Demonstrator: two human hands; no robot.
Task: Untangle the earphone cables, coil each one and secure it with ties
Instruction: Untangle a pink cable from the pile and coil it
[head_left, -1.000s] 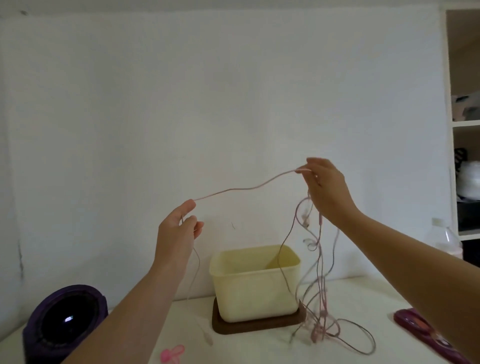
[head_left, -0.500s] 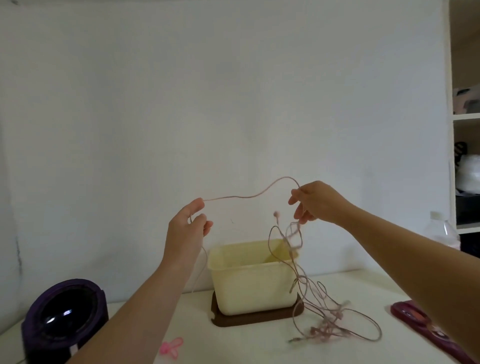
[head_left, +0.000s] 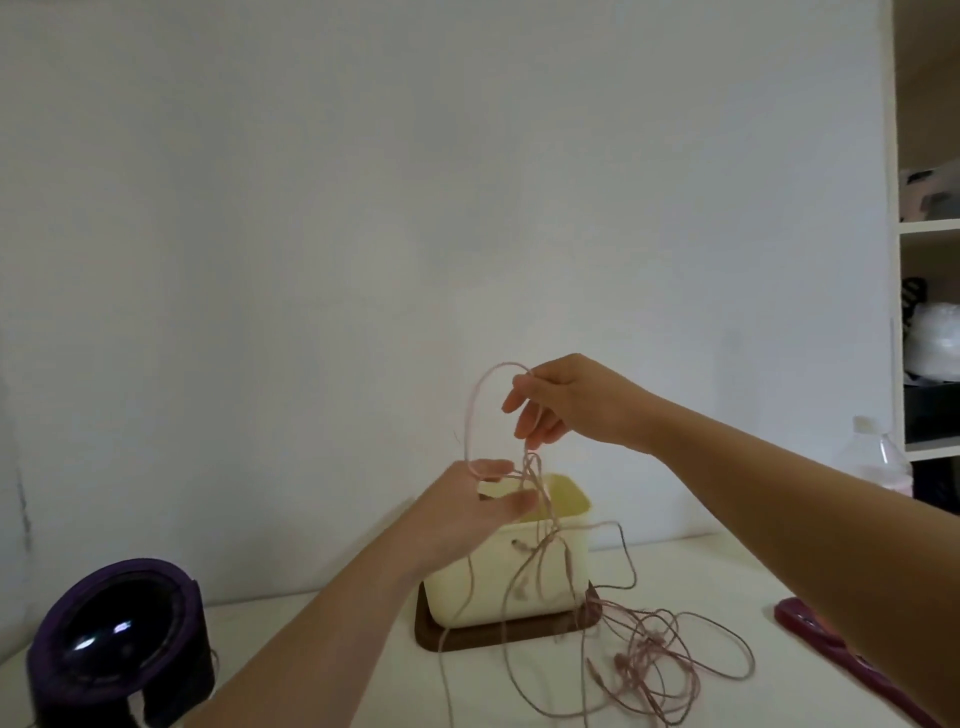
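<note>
The left hand (head_left: 462, 512) pinches a thin pink strand between thumb and forefinger. The right hand (head_left: 569, 400), just above, pinches the same strand, which arches in a loop between them. The earphone cables (head_left: 631, 667) hang limp past a cream plastic box (head_left: 467, 587) into a knotted heap on the white desk (head_left: 717, 587). Untangling looks barely begun; nothing is coiled or tied.

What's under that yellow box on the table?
A dark brown tray sits under the yellow box; only its front edge and corners show. The box covers its middle, and pink cables drape across the front.
</note>
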